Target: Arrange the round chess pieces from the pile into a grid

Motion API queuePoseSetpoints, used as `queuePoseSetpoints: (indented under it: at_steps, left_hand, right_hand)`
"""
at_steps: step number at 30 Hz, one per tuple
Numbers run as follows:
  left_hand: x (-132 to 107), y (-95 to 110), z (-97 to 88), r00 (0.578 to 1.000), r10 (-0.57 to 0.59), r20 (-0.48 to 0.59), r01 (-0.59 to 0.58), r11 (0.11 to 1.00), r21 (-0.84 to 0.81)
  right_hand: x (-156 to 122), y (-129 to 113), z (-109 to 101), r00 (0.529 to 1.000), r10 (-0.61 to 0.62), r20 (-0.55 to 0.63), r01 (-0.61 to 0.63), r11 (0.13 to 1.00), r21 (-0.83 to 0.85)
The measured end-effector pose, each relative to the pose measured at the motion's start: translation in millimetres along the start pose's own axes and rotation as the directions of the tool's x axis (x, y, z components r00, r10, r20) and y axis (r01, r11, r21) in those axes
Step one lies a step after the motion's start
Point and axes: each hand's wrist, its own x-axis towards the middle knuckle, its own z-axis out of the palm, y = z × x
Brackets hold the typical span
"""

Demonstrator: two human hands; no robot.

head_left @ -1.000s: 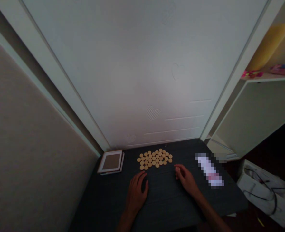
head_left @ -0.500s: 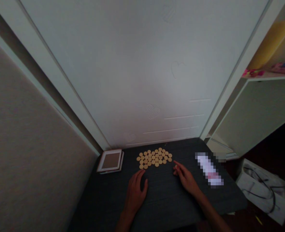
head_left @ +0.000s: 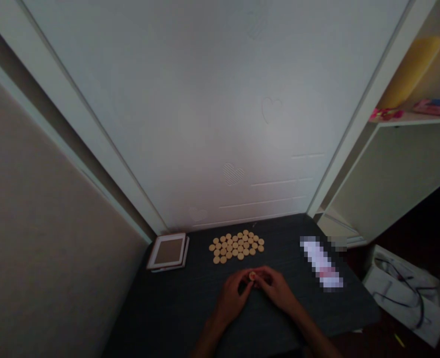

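A small round wooden disc (head_left: 252,275) with a reddish mark on its face is pinched between both hands above the dark table. My left hand (head_left: 235,293) is closed on the disc's left side, thumb and fingertips together. On the other side, my right hand (head_left: 275,288) is closed on it too, its fingertips meeting those of the left. Just beyond the hands lies a group of several plain wooden discs (head_left: 235,245), flat and close together on the table.
At the table's left back corner lies a small stack topped by a brown-and-white frame (head_left: 169,251). A blurred-out pale object (head_left: 322,263) rests on the right. The dark table (head_left: 160,308) meets a white panel (head_left: 205,124) behind. A white box with cables (head_left: 406,293) stands lower right.
My right hand has moved left with the disc, and my left hand has moved right to meet it. Both now hold the disc in front of the group.
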Motion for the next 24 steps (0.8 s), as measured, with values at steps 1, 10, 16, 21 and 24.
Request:
queuePoseSetpoints:
  at_steps: [1, 10, 16, 21, 24]
  left_hand:
    - [0, -1, 0.9, 1.000, 0.005, -0.001, -0.005, 1.000, -0.001]
    - [-3, -6, 2.9, 0.999, -0.037, -0.012, 0.035, 0.996, -0.083]
    - [-4, -2, 1.6, 0.998, -0.057, 0.001, 0.057, 0.994, -0.098]
    - [-5, 0, 1.0, 0.996, -0.093, 0.013, 0.094, 0.988, -0.124]
    - [-4, 1, 1.1, 0.995, -0.104, 0.003, 0.103, 0.986, -0.131]
  right_hand:
    - [0, -1, 0, 1.000, -0.002, 0.004, 0.002, 1.000, -0.003]
    - [2, 4, 2, 0.998, 0.006, -0.061, -0.009, 0.999, -0.053]
    - [8, 11, 1, 0.994, 0.043, -0.104, -0.058, 0.986, -0.153]
    - [10, 10, 0, 0.996, 0.075, -0.041, -0.079, 0.992, -0.094]
    - [10, 6, -2, 0.998, 0.067, 0.020, -0.066, 0.997, -0.042]
